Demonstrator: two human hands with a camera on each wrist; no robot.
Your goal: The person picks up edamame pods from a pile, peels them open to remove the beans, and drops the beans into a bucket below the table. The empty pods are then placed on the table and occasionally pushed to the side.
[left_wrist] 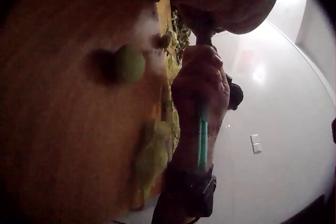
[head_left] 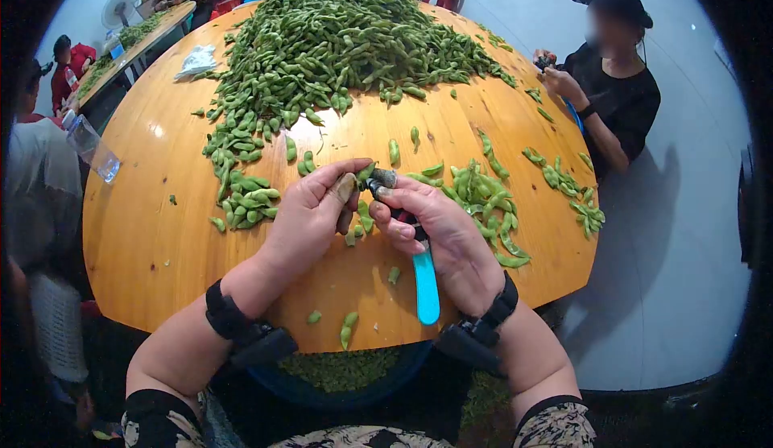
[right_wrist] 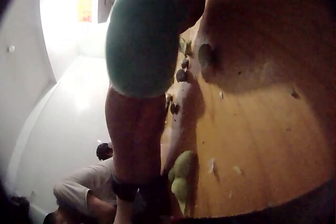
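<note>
Over the near half of the wooden table, my two hands meet in the head view. My left hand pinches a green soybean pod between thumb and fingers. My right hand grips pruning shears with a turquoise handle, their dark head right at the pod; the blades are mostly hidden by my fingers. A grey cover sits on a right fingertip. In the left wrist view the shears' handle runs along the right palm; in the right wrist view the handle end looms close.
A large heap of pods covers the table's far side. Lighter pods lie right of my hands, loose ones near the front edge. Below that edge stands a tub of green pieces. A person sits at the right.
</note>
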